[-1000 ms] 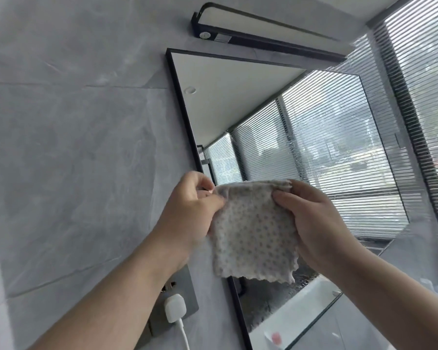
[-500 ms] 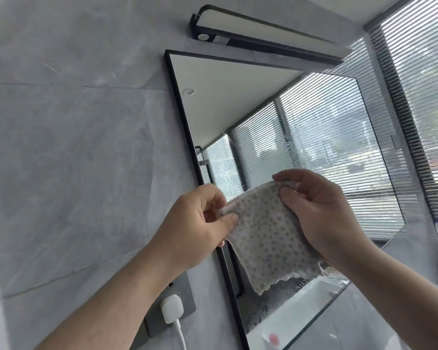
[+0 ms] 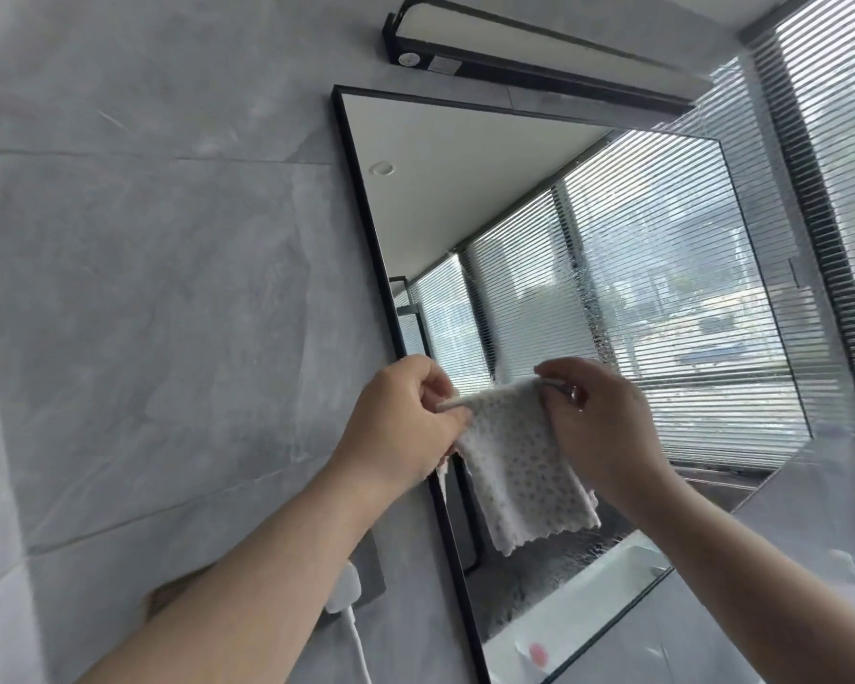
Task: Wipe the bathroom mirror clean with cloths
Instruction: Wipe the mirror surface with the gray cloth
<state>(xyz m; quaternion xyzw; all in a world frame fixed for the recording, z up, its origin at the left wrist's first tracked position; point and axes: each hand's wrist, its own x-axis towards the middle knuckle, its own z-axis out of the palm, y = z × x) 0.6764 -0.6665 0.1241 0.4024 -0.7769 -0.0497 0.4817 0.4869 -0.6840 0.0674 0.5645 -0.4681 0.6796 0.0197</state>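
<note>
Vertically cloth (image 3: 519, 471) hangs; left hand (image 3: 401, 417), right hand (image 3: 598, 427) pinch top edge.

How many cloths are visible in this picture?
1. The dotted cloth hangs in front of the mirror, its top edge pinched by the left hand and the right hand. Another cloth may be out of view.
</note>
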